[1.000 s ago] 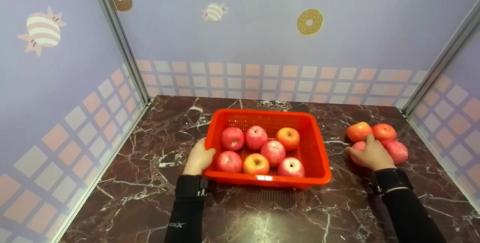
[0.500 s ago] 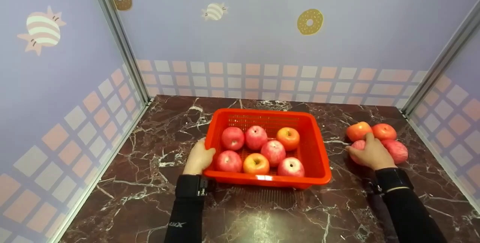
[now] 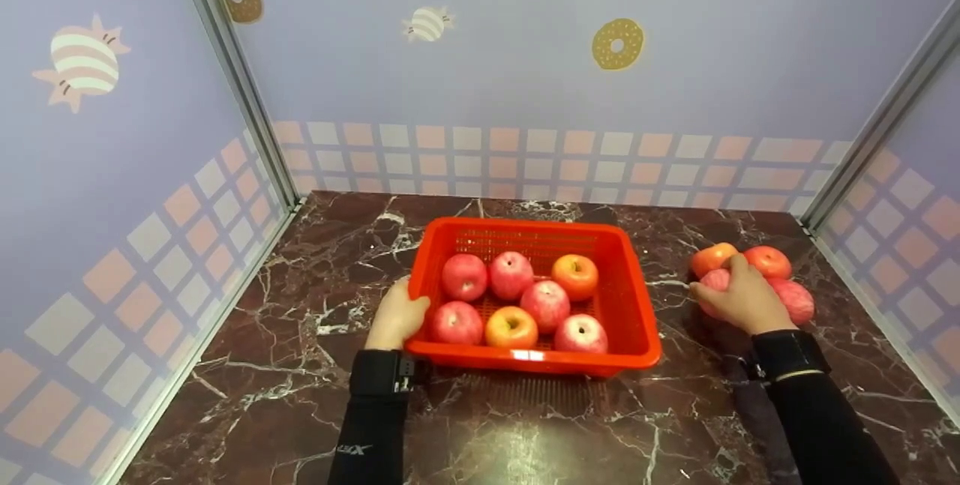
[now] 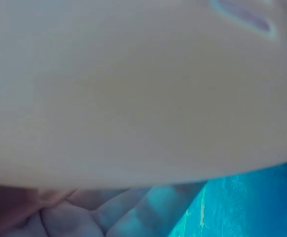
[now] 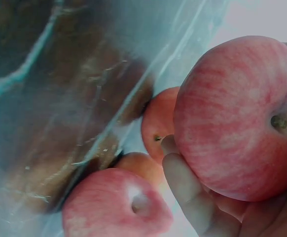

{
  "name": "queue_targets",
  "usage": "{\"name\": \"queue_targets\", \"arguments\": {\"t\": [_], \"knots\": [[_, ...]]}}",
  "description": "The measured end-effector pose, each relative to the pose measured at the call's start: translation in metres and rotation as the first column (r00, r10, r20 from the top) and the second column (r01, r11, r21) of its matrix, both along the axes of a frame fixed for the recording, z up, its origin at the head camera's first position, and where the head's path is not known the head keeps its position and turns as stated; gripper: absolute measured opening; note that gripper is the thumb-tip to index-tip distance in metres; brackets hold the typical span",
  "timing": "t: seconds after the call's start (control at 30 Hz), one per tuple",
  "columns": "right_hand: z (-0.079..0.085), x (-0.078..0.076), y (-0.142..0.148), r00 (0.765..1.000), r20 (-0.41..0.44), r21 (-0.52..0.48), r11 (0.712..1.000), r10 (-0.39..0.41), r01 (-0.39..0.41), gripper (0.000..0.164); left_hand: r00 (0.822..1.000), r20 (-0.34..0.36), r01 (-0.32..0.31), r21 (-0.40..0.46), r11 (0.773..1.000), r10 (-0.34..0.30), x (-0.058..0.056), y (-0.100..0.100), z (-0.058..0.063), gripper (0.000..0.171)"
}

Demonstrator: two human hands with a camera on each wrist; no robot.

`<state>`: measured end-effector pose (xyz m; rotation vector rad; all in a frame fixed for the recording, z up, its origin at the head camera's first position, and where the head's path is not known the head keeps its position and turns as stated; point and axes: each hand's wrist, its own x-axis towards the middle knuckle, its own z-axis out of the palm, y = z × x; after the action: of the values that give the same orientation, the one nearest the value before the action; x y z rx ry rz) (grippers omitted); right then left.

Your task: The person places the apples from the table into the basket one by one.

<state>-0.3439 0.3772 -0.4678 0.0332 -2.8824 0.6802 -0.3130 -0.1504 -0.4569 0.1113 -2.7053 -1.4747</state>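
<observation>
Reaching in black sleeves point(image 3: 825, 425) over the marbled worktop point(image 3: 585, 440). Clamped with the left grip point(image 3: 397, 314) on the left rim of a red basket point(image 3: 641, 312); carrying seven apples point(image 3: 545, 305) inside, five pinkish, two yellow-orange. Right of it, clamped with the right grip point(image 3: 746, 297) round a pink apple point(image 5: 237, 123); cannot tell whether lifted off the worktop. Flanked just beside by a second pink apple point(image 3: 795, 301), just behind by two orange-red apples point(image 3: 768, 263). Backed by a lilac wall point(image 3: 502, 80) with a checked band.

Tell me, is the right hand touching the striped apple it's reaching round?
Touching. The right wrist view shows it: the fingers of the right hand curl round the striped apple, lying against its side.
</observation>
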Motion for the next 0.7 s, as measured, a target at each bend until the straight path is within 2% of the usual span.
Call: {"name": "queue_targets", "arguments": {"t": [0.2, 0.7], "knots": [[0.010, 0.001, -0.005, 0.999, -0.028, 0.012, 1.000, 0.018, -0.018, 0.072, 1.000, 0.009, -0.003, -0.001, 1.000, 0.003, 0.000, 0.000, -0.001, 0.047], [0.041, 0.000, -0.033, 0.995, -0.095, 0.002, 0.999, 0.041, -0.041, 0.071, 1.000, 0.009, 0.000, 0.006, 1.000, 0.000, -0.001, 0.000, -0.001, 0.047]]}}
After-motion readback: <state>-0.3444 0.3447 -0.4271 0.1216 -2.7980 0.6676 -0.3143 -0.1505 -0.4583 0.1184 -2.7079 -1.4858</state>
